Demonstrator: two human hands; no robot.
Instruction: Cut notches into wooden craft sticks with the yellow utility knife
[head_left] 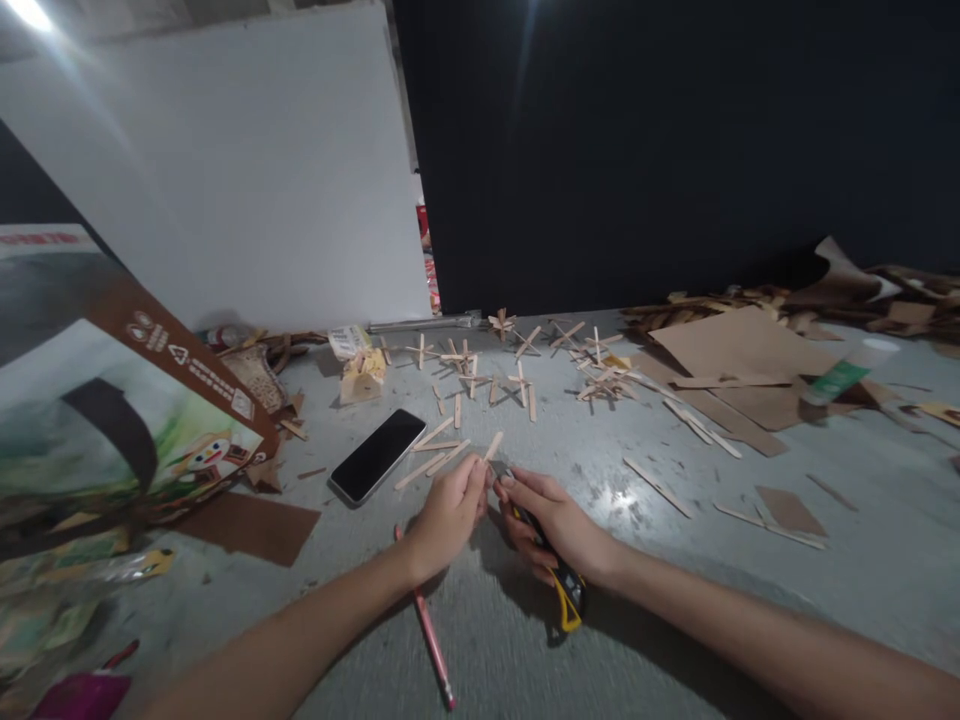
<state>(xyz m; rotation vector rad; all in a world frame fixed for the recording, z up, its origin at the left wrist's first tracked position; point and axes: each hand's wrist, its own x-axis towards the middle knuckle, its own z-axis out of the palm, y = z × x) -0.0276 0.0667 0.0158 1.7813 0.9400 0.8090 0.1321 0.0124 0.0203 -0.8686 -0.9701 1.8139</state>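
My left hand (pixel 454 508) is closed on a short wooden craft stick (pixel 493 446), whose upper end sticks out past the fingertips. In my right hand (pixel 553 520) is a yellow and black utility knife (pixel 568 590), its handle pointing back toward me. The blade end meets the stick close to the left fingers; the exact contact is too small to tell. A pink pencil (pixel 431 635) lies under and beside the left wrist. Several loose craft sticks (pixel 431 465) are just beyond the left hand, next to a black-screened phone (pixel 379 455).
Crossed stick pieces (pixel 523 384) are scattered across the grey surface ahead. Cardboard sheets (pixel 739 350) and a green-and-white tube (pixel 851 372) lie at right. A printed carton (pixel 150 400) stands at left. White (pixel 225 170) and black (pixel 675 150) panels close off the back.
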